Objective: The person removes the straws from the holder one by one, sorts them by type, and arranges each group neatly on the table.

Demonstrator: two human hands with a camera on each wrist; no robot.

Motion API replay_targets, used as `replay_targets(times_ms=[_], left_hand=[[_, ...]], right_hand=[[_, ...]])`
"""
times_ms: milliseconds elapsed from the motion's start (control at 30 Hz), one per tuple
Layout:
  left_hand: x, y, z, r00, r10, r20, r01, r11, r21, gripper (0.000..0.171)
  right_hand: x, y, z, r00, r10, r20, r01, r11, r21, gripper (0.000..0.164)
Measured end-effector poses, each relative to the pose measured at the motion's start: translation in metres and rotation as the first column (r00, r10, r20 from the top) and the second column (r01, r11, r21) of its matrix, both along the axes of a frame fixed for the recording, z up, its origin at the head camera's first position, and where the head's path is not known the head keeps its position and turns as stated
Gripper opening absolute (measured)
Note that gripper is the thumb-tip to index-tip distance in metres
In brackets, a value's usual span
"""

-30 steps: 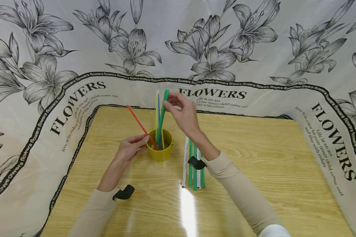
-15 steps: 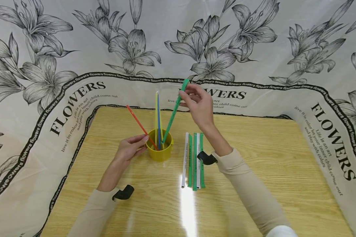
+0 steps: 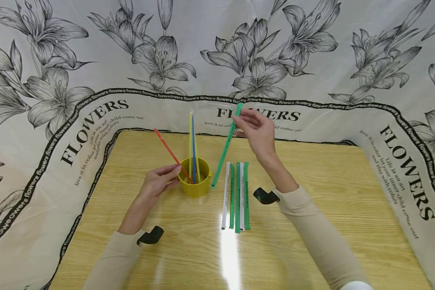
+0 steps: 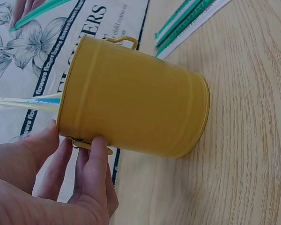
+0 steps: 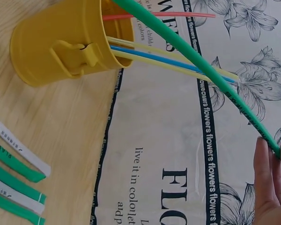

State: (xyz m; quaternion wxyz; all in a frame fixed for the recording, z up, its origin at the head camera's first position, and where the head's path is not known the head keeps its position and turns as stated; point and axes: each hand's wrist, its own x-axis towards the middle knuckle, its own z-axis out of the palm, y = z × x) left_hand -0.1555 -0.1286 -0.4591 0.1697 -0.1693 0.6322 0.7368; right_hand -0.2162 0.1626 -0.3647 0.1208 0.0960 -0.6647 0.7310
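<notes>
My left hand (image 3: 157,183) grips a small yellow bucket (image 3: 196,191) at its side. In the left wrist view the thumb lies at the bucket's rim and the fingers are at its side handle (image 4: 96,146). A red straw (image 3: 166,146) leans left out of the bucket. Yellow straws (image 5: 178,69) and a blue straw (image 3: 193,147) stand nearly upright in it. My right hand (image 3: 259,133) pinches a green wrapped straw (image 3: 225,149) near its top end. That straw slants, its lower end just right of the bucket and apart from it.
Several wrapped straws, green (image 3: 238,201) and white (image 3: 225,197), lie side by side on the wooden table (image 3: 311,193), right of the bucket. A white cloth with printed flowers (image 3: 257,76) borders the table at the back and sides.
My right hand has moved right, drawing the green wrapped straw out of the bucket. The left hand and bucket have stayed in place.
</notes>
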Motion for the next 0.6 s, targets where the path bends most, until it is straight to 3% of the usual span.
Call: replay_targets(times_ms=[600], left_hand=[[-0.001, -0.001, -0.002, 1.0, -0.006, 0.0, 0.006, 1.0, 0.0, 0.043]], right_hand=[[0.012, 0.037, -0.023, 0.987, -0.011, 0.159, 0.014, 1.0, -0.023, 0.032]])
